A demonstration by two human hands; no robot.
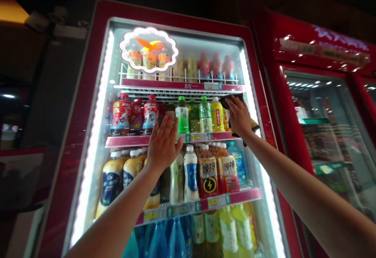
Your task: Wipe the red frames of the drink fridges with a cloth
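Observation:
Straight ahead stands a red-framed drinks fridge (173, 17) with a lit glass front. My left hand (164, 142) lies flat, fingers stretched out, against or very near the glass at the middle of the fridge. To the right, my right hand (239, 117) has its fingers over a bunched dark cloth (228, 100) with a tan part, near the right edge of the glass. Part of the cloth is hidden behind that hand. Behind the glass are a green-labelled bottle (182, 119) and a yellow bottle (217, 116).
Several shelves hold bottles, among them orange-red drinks (208, 172), a white bottle (191, 175) and blue bottles (176, 238). A glowing scalloped sign (149, 50) sits at the upper left. A second red fridge (311, 54) stands close on the right.

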